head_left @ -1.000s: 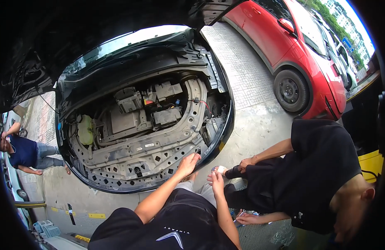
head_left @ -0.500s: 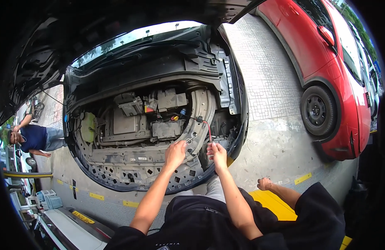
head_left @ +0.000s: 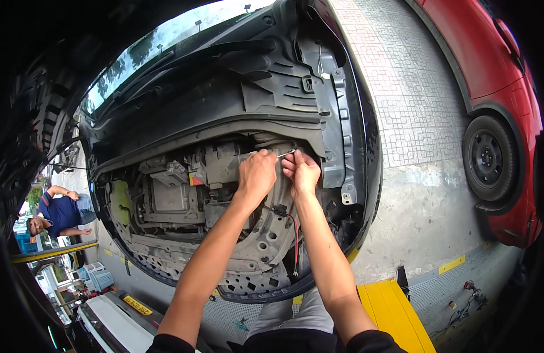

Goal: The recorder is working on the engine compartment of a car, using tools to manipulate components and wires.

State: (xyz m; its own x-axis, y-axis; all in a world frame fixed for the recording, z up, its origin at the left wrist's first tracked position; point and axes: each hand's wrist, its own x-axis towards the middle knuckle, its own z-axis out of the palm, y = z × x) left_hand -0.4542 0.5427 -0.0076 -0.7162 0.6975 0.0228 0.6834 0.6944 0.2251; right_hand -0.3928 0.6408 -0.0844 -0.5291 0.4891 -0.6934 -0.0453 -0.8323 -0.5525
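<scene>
Over the open engine bay (head_left: 166, 232) of a dark car, both my hands reach to the far right of the bay, below the black cowl. My left hand (head_left: 258, 177) is closed round a slim silver metal tool (head_left: 285, 154) that looks like a small wrench. Its far end meets the fingertips of my right hand (head_left: 302, 173). Those fingers are closed in a pinch; what lies between them is too small to tell. A red and black wire (head_left: 296, 235) hangs loose beside my right forearm, with a metal end at the bottom.
Black cowl panels (head_left: 207, 106) lie beyond my hands under the windscreen. A yellow metal ramp (head_left: 392, 315) stands near my right. A red car (head_left: 507, 129) is parked at the right. At the far left a person in a dark blue shirt (head_left: 59, 210) stands beside the bay.
I have leaned in, and both hands have moved forward from the bay's front edge. My right hand has let go of the red wire, which now hangs free. The second person's arm at my right is gone.
</scene>
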